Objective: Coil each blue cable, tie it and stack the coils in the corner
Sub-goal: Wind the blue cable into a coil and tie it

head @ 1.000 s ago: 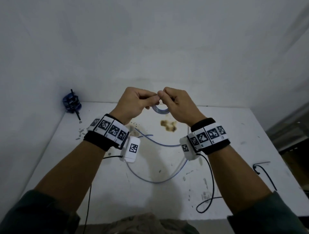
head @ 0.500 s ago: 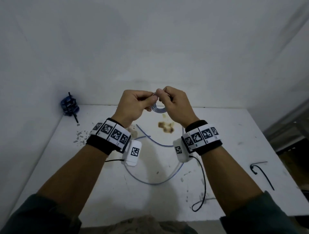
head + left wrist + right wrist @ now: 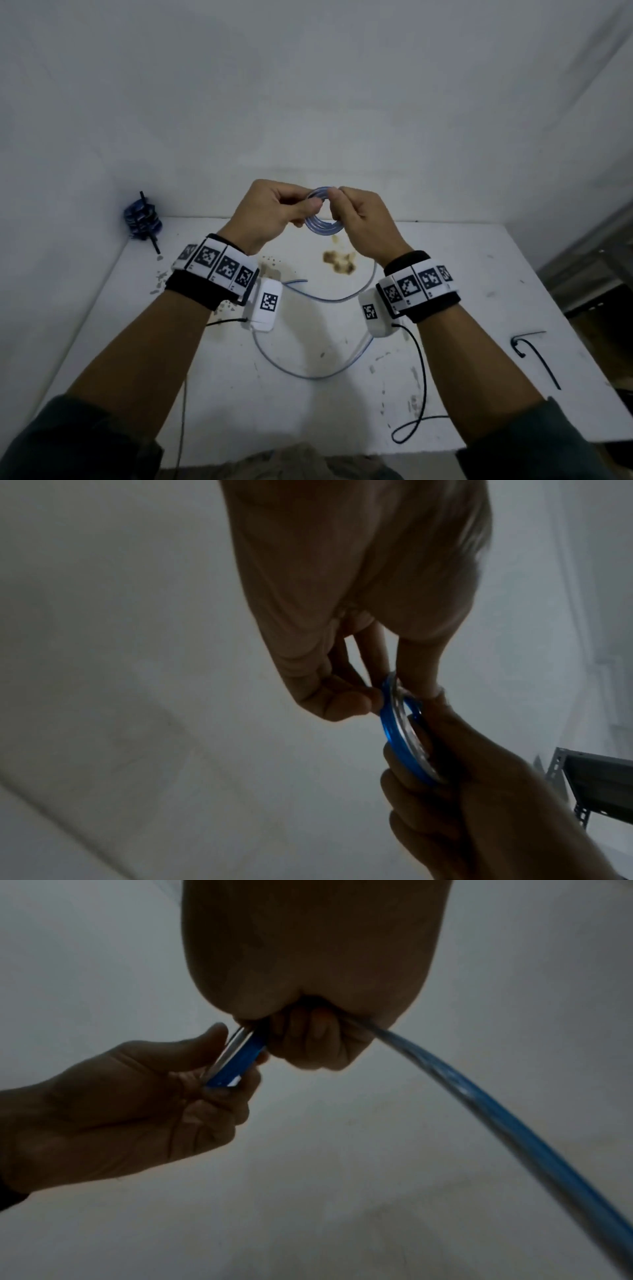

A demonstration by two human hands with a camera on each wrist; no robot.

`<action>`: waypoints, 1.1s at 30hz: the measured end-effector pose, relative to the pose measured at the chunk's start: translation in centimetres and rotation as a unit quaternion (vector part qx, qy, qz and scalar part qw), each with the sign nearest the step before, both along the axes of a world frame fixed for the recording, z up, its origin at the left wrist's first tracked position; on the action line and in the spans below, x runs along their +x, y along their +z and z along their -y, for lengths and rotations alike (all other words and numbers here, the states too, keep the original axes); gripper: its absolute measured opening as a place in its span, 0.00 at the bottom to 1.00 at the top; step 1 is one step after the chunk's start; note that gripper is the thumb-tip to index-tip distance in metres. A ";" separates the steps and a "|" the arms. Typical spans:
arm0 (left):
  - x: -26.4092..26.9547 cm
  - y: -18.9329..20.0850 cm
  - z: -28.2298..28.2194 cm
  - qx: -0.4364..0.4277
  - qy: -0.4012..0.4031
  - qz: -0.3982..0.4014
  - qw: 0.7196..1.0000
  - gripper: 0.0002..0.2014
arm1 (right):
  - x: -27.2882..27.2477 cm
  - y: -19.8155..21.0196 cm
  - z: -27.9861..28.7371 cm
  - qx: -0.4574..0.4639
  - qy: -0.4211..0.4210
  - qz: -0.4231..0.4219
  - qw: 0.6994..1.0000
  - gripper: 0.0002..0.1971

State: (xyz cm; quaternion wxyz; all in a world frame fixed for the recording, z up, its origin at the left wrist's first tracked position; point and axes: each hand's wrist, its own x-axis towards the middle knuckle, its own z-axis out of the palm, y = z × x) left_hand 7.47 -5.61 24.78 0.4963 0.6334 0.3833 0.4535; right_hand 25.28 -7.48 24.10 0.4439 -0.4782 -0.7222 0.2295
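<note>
I hold a small coil [image 3: 323, 219] of blue cable [image 3: 310, 371] up in the air over the far half of the white table [image 3: 479, 308], between both my hands. My left hand [image 3: 270, 216] pinches the left side of the coil, thumb against curled fingers [image 3: 342, 699]. My right hand [image 3: 363, 222] grips the right side, fingers curled round the loops, and the free run of cable leaves under my right palm [image 3: 462, 1093] and drops to the table.

From there the loose cable lies in a wide bend across the middle of the table, curving toward the near edge and back up, with its end [image 3: 301, 281] lying just beside my left wrist band [image 3: 219, 267]. That slack lies well apart from the left and right edges.

A stack of tied blue coils [image 3: 142, 219] sits in the far left corner, tight against both walls, a black tie [image 3: 150, 236] sticking out of it toward me. Bare table lies between that stack and my hands.

A brown stain [image 3: 339, 262] marks the table just under the coil I hold. A black tie [image 3: 534, 356] lies alone near the right edge. A thin black wire [image 3: 419, 387] from my right wrist band [image 3: 418, 284] loops down to the near edge; another [image 3: 222, 322] runs from the left camera [image 3: 265, 303].
</note>
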 end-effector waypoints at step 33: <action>1.3 -2.9 1.5 -0.099 0.046 0.149 0.983 0.06 | -3.7 -2.6 1.2 0.030 -0.143 -0.162 0.976 0.15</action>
